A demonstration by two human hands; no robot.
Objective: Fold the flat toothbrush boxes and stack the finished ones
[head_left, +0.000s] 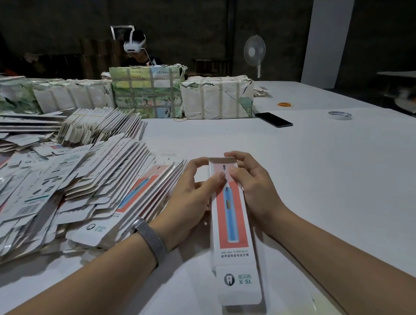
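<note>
A long white toothbrush box (233,233) with a red panel and a blue toothbrush picture lies lengthwise in front of me on the white table (323,177). My left hand (191,200) grips its far end from the left, thumb on the top face. My right hand (254,185) holds the same end from the right, fingers curled over the far edge. The near flap with the logo sticks out flat toward me. A big loose heap of flat boxes (52,183) covers the table on my left.
Wrapped bundles (216,99) stand in a row at the back, with another person wearing a headset (136,46) behind them. A black phone (273,119), a tape roll (340,115) and rubber bands (285,104) lie far right. A fan (254,51) stands behind.
</note>
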